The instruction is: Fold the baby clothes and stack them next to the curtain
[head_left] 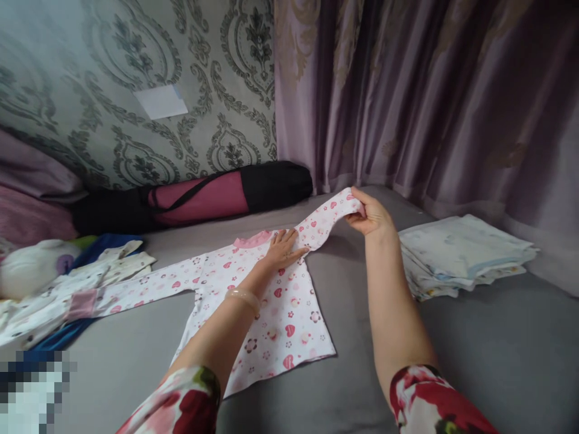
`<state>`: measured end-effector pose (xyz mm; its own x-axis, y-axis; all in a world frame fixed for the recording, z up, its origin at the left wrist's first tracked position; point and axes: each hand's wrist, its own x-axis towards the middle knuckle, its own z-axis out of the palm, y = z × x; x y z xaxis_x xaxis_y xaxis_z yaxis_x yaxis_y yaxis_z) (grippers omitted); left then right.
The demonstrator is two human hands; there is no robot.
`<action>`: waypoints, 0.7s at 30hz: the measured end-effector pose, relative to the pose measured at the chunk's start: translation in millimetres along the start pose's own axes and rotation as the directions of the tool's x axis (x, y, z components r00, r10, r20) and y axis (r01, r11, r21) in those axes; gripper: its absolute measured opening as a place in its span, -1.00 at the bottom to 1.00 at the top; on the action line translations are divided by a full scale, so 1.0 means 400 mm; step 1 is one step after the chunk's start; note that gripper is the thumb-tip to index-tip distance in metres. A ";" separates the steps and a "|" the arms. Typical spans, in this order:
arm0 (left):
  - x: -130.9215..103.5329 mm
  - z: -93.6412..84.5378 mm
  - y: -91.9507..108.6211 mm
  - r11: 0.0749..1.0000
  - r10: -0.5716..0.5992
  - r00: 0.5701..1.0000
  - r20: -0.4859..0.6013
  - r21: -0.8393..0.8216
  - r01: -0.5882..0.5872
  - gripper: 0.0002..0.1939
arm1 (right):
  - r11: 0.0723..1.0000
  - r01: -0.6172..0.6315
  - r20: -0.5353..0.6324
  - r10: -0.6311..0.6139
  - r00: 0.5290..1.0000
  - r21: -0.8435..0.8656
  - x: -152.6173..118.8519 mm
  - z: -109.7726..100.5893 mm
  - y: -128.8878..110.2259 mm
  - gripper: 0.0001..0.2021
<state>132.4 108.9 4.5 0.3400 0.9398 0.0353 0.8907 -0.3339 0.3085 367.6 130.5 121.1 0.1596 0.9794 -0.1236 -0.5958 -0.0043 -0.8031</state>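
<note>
I am working on one shirt (271, 301), lying flat mid-bed. My left hand (283, 247) is pressing open on its shoulder; my right hand (371, 214) is pinching the far right sleeve (325, 220), lifting it. One stack (461, 253) of folded cloths is sitting at right, one loose pile (67, 283) at left, running past the frame's edge. A blurred patch is hiding the near left corner. One rolled mat (199, 199) is lying far, against patterned wall; curtains (429, 96) are hanging behind the grey bed (474, 349).
</note>
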 end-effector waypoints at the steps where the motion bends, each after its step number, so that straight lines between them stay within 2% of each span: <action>1: 0.006 -0.005 0.000 1.000 -0.001 1.000 0.023 0.007 0.001 -0.18 | 0.998 -0.035 0.007 0.034 0.999 0.048 -0.004 0.014 0.004 -0.81; 3: 0.019 -0.015 -0.002 1.000 0.003 0.998 0.064 0.027 -0.005 -0.13 | 0.989 -0.075 0.028 0.071 0.997 0.131 -0.012 0.042 0.015 -0.82; 9: 0.061 -0.060 0.005 0.999 0.011 0.983 0.182 0.045 -0.019 -0.03 | 0.965 -0.095 0.157 0.058 0.986 0.244 -0.042 0.112 0.069 -0.86; 12: 0.078 -0.081 0.018 0.998 -0.014 0.982 0.186 0.056 0.004 0.00 | 0.958 -0.152 0.229 0.096 0.969 0.244 -0.064 0.143 0.103 -0.87; 15: 0.088 -0.093 0.028 0.997 -0.051 0.979 0.197 0.072 0.037 0.04 | 0.949 -0.216 0.251 0.157 0.955 0.230 -0.078 0.162 0.128 -0.88; 18: 0.090 -0.090 0.028 0.995 -0.081 0.979 0.187 0.065 0.070 0.09 | 0.937 -0.260 0.239 0.205 0.949 0.231 -0.080 0.166 0.134 -0.89; 21: 0.083 -0.081 0.019 0.998 -0.062 0.987 0.147 0.038 0.057 0.05 | 0.939 -0.256 0.244 0.200 0.949 0.227 -0.075 0.159 0.128 -0.89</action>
<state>140.6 140.1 38.7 0.3247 0.9377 -0.1241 0.9195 -0.2821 0.2739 282.3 113.8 120.6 -0.1595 0.9778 -0.1360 -0.7796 -0.2093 -0.5903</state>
